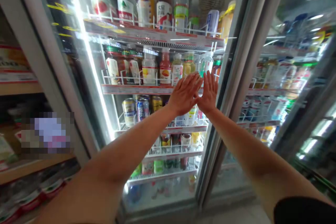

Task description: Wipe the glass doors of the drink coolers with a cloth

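Note:
My left hand (pixel 185 93) and my right hand (pixel 208 93) are raised side by side in front of a lit drinks fridge, palms facing away from me. Their fingers are stretched out, and the thumbs meet or nearly meet. Both hands are at the glass door (pixel 168 110), near its right side; I cannot tell if the palms touch it. Neither hand holds anything. Behind the fingers stand a yellow drink bottle (pixel 189 65) and a clear bottle (pixel 208 63), partly covered. To their left is a red drink bottle (pixel 165 68).
Metal door frames (pixel 243 42) run just right of my hands. Beyond them stands a second fridge section with bottles (pixel 256 106). Tall bottles (pixel 164 10) line the top shelf, and cans (pixel 143 108) sit lower down. At left is a wooden shelf (pixel 21 89) with goods and a blurred patch.

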Motion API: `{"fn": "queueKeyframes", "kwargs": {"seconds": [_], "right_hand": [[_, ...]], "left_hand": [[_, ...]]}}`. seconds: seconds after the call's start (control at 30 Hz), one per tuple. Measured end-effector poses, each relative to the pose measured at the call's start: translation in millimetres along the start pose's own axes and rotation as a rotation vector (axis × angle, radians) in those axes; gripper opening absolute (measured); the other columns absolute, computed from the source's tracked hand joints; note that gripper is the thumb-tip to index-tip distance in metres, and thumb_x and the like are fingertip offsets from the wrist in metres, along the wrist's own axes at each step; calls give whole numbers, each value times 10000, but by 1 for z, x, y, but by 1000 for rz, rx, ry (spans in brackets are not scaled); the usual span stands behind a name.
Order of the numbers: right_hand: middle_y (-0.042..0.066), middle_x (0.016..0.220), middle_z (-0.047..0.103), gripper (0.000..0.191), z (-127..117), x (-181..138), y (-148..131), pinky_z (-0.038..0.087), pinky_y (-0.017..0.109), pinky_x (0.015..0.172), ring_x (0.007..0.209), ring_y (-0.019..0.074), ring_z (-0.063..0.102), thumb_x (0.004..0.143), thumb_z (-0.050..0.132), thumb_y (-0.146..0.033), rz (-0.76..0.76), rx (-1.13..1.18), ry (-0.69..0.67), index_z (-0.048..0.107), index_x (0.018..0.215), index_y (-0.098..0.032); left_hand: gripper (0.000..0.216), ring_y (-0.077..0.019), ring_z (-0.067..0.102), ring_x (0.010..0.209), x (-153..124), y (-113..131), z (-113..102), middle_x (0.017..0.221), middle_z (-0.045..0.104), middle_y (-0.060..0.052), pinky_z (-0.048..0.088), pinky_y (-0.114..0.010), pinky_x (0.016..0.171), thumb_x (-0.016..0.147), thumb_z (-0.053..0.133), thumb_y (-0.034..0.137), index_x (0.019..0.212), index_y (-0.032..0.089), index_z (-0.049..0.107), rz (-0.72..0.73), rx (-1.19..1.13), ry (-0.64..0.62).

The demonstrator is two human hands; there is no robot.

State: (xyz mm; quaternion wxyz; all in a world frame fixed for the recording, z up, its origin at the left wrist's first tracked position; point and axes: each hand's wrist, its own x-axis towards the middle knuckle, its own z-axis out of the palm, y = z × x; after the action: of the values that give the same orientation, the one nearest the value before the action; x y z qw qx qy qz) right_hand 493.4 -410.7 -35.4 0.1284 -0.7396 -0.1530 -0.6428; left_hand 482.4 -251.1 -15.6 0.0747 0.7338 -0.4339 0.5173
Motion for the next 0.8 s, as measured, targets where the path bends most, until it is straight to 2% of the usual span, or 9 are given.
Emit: {"fn": "queueKeyframes", "kwargs": {"seconds": [0.1,0.23,0.3,0.37,0.43,0.47,0.6,0.7,0.8], "right_hand": [[166,1663,275,668,-2,5,-25,266,462,1259,1571,220,182,1034,219,-406,-14,97,14,153,1611,-77],[145,1662,293,617,7,4,-67,225,382,1282,1580,189,137,1045,143,-302,-49,126,-127,186,1600,-35],[126,1681,251,606,13,-4,-82,208,409,1294,1587,198,97,1042,180,-289,-56,91,-190,204,1601,-56],[111,1687,242,599,17,-15,-89,207,454,1296,1590,210,71,1037,235,-303,-68,68,-220,239,1599,-93],[113,1679,262,616,16,-23,-87,213,495,1292,1591,236,63,1022,319,-341,-108,65,-247,272,1593,-115],[111,1675,274,629,13,-22,-83,216,503,1290,1590,244,70,1010,355,-351,-151,70,-270,283,1591,-121],[50,1667,311,609,-3,9,-54,188,470,1301,1579,220,154,990,359,-276,-355,72,-345,312,1587,-169],[62,1679,278,615,-7,36,-31,159,527,1296,1581,248,137,992,315,-248,-230,4,-242,279,1598,-148],[104,1702,188,659,-3,23,-20,179,591,1273,1586,305,79,997,320,-303,-49,-44,-141,194,1617,-115]], "left_hand": [[709,-235,149,1571,5,2,-5,1703,130,-73,184,-508,1287,1035,111,590,1584,300,-230,-52,-74,1],[625,-185,245,1544,-2,0,-27,1711,68,-73,323,-404,1237,1045,-22,469,1560,243,-295,-186,-89,24],[625,-196,270,1536,-19,-9,-45,1703,129,-66,354,-411,1219,1060,39,437,1587,241,-233,-189,-1,29],[635,-219,273,1536,-41,-24,-68,1676,246,-41,335,-465,1227,1067,174,421,1619,295,-114,-98,122,14],[650,-228,228,1552,-64,-47,-95,1658,292,-11,268,-527,1251,1053,305,393,1624,371,-6,-27,262,8],[664,-233,186,1563,-75,-59,-108,1666,263,-7,227,-554,1261,1043,352,382,1622,388,28,-38,328,18],[644,-289,30,1578,-104,-105,-147,1696,115,-7,83,-628,1265,1033,357,443,1623,309,135,-257,431,58],[630,-295,16,1577,-115,-120,-154,1695,135,0,39,-620,1268,1032,307,498,1610,274,199,-331,415,26],[640,-261,8,1580,-116,-122,-152,1694,140,-34,38,-610,1273,1024,333,477,1615,271,202,-359,456,-6]]}}
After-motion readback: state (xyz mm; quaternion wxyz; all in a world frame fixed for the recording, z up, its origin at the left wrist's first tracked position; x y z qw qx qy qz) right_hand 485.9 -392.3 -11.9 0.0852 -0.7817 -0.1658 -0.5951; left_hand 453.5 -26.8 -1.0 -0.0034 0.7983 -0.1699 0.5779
